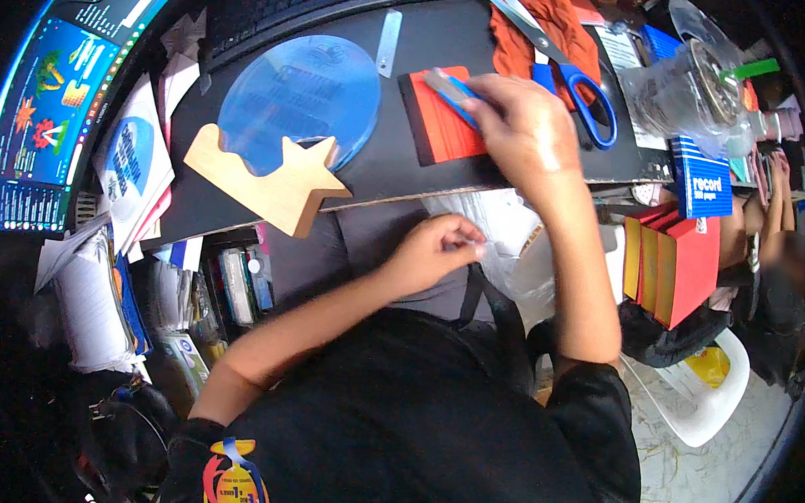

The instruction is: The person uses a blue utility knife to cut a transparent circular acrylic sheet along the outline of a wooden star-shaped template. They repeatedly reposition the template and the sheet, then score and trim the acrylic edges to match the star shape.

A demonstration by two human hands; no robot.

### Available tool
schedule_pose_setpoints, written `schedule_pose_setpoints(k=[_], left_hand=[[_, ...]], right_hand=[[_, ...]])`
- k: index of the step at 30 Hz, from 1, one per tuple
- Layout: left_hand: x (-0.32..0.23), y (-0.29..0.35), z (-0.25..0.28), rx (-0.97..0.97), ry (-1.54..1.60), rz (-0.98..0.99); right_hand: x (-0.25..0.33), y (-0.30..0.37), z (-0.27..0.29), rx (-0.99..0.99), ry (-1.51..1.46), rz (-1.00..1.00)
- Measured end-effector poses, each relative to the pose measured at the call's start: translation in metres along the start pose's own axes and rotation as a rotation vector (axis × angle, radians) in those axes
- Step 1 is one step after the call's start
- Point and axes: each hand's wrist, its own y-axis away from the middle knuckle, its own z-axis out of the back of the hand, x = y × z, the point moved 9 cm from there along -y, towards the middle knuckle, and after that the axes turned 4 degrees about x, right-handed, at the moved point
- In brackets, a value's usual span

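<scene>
My right hand (532, 131) is closed around a slim blue cutter knife (456, 98), held over a red squeegee (450, 131) with a black edge. Whether the knife touches it, I cannot tell. Near the table's front edge and over my lap, my left hand (439, 253) has its fingers curled and thumb against them; anything in the pinch is too small to make out. A blue round printed disc (301, 96) lies flat on the black table (370, 181). Overlapping its near edge is a wooden piece (274, 186) with a star-shaped end.
Blue-handled scissors (558, 68) lie on an orange cloth (532, 31) at the back right. A metal strip (389, 43) rests beyond the disc, near a keyboard (315, 1). Right are a plastic-wrapped roll (702, 85), a blue box (702, 181) and thick red books (684, 266). A monitor (65, 97) stands left.
</scene>
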Motion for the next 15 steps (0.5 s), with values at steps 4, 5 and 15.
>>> schedule_pose_setpoints(k=[4,5,15], left_hand=[[0.014,-0.066,-0.010,-0.010,-0.852,-0.257],[0.022,-0.083,-0.017,-0.017,-0.932,-0.308],[0.148,-0.177,0.003,0.060,-0.803,0.027]], right_hand=[[0.014,-0.007,-0.001,-0.109,0.162,0.135],[0.020,-0.005,0.011,-0.163,0.147,0.165],[-0.164,0.200,-0.106,1.235,-0.352,-0.769]])
